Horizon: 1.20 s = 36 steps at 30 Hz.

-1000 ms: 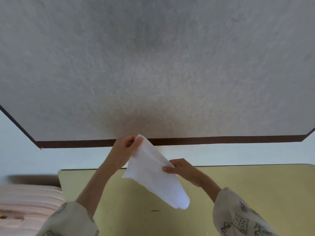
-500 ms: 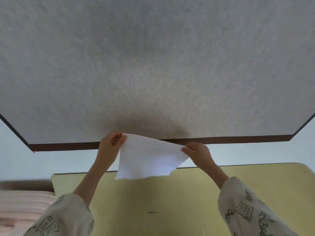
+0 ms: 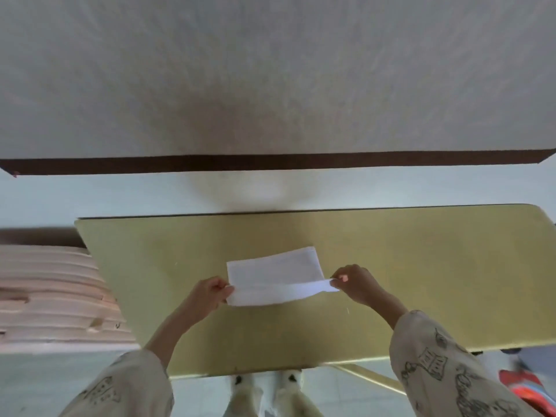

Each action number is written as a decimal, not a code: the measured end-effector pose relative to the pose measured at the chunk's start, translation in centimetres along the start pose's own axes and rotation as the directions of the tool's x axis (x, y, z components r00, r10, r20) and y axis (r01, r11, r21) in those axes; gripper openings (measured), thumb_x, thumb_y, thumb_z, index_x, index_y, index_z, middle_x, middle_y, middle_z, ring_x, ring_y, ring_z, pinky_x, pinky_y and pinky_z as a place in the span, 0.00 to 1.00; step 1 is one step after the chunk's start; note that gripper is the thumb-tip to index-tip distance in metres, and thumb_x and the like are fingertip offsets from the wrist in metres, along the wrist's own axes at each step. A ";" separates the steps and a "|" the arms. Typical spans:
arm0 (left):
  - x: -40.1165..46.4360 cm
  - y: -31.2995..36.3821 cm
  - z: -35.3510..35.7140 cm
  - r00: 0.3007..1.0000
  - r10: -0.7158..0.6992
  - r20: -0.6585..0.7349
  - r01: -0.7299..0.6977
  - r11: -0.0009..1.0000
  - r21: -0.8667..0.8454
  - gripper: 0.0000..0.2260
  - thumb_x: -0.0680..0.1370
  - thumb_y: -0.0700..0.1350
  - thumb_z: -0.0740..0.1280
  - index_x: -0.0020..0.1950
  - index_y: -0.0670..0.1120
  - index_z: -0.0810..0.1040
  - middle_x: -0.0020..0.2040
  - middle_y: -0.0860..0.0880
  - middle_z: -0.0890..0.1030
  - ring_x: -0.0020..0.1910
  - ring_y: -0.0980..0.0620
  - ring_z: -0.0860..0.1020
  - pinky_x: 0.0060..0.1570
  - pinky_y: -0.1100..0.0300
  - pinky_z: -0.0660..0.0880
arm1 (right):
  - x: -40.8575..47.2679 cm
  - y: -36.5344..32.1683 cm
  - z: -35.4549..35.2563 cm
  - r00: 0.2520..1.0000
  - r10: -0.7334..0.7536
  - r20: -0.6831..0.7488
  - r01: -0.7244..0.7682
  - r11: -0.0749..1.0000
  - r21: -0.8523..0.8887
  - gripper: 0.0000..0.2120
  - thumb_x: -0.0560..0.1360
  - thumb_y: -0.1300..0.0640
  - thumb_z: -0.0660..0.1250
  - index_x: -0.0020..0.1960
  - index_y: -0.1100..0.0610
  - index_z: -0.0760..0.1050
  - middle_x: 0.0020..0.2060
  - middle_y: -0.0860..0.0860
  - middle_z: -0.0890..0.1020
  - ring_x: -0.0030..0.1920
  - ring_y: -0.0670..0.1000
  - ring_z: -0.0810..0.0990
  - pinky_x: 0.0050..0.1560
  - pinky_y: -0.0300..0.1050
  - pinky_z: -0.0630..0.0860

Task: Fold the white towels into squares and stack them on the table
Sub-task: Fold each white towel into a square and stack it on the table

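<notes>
While both hands pinch its near corners, left hand (image 3: 210, 291) at nine o'clock, right hand (image 3: 353, 282) at three, the thin white cloth towel (image 3: 272, 273) lies mid-tabletop (image 3: 436, 266); soft, light and limp, it is probably best held by its corners.

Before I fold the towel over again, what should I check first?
1. Left hand pinches the near-left corner of the white towel: ok.
2. Right hand pinches the near-right corner: ok.
3. The towel's far part lies flat on the yellow table: ok.
4. The near edge is pulled straight between both hands: ok, only a slight sag.
5. Bare tabletop beside the towel for a stack: ok.
6. Far edges lined up exactly: cannot tell.
</notes>
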State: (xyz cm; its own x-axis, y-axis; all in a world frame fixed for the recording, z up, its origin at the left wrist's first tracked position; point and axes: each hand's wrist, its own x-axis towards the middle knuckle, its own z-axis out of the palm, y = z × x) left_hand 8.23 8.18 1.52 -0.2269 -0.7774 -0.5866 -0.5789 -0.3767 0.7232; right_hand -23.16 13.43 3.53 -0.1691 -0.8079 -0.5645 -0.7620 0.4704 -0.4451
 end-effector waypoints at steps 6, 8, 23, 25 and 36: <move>2.8 -1.6 1.9 0.993 -0.051 -0.104 0.045 0.997 -0.060 0.08 0.76 0.39 0.67 0.37 0.46 0.75 0.35 0.49 0.78 0.34 0.52 0.74 0.40 0.58 0.70 | 3.6 1.1 1.8 0.996 0.078 -0.031 -0.072 0.981 0.181 0.10 0.76 0.57 0.65 0.52 0.63 0.80 0.53 0.57 0.82 0.55 0.54 0.78 0.46 0.38 0.65; 4.1 -2.2 2.1 0.984 -0.079 -0.157 0.066 0.994 -0.087 0.06 0.76 0.40 0.67 0.38 0.46 0.76 0.36 0.48 0.79 0.35 0.52 0.75 0.44 0.55 0.72 | 5.4 1.0 2.2 0.991 0.124 -0.052 -0.104 0.954 0.283 0.10 0.75 0.57 0.67 0.51 0.63 0.80 0.51 0.58 0.82 0.53 0.54 0.78 0.47 0.39 0.65; 9.8 -5.4 3.8 0.907 -0.275 -0.320 0.272 0.961 -0.055 0.07 0.75 0.46 0.68 0.46 0.42 0.79 0.42 0.46 0.80 0.43 0.46 0.78 0.45 0.57 0.73 | 13.3 1.1 5.9 0.974 0.207 -0.089 -0.179 0.951 0.253 0.09 0.75 0.58 0.64 0.50 0.63 0.77 0.42 0.53 0.77 0.43 0.51 0.73 0.43 0.40 0.64; 10.1 -5.3 3.8 0.903 -0.286 -0.320 0.284 0.957 -0.052 0.08 0.75 0.46 0.68 0.47 0.41 0.79 0.42 0.46 0.80 0.43 0.47 0.78 0.44 0.58 0.70 | 13.4 1.2 6.0 0.974 0.204 -0.100 -0.174 0.954 0.245 0.08 0.75 0.59 0.64 0.49 0.63 0.77 0.40 0.52 0.76 0.42 0.52 0.72 0.42 0.40 0.63; 10.1 -5.2 3.7 0.915 -0.255 -0.313 0.259 0.965 -0.030 0.09 0.77 0.45 0.65 0.50 0.41 0.80 0.43 0.46 0.81 0.41 0.47 0.78 0.43 0.59 0.72 | 13.5 1.2 6.3 0.982 0.169 -0.086 -0.150 0.970 0.191 0.12 0.78 0.59 0.61 0.57 0.64 0.73 0.52 0.57 0.79 0.45 0.50 0.72 0.42 0.39 0.62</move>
State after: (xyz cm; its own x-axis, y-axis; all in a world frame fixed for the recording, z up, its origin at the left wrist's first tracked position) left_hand 6.01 4.10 -9.51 0.1852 -0.7726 -0.6073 -0.5944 -0.5802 0.5568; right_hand -22.46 5.31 -9.03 -0.3487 -0.7444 -0.5694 -0.5945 0.6454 -0.4796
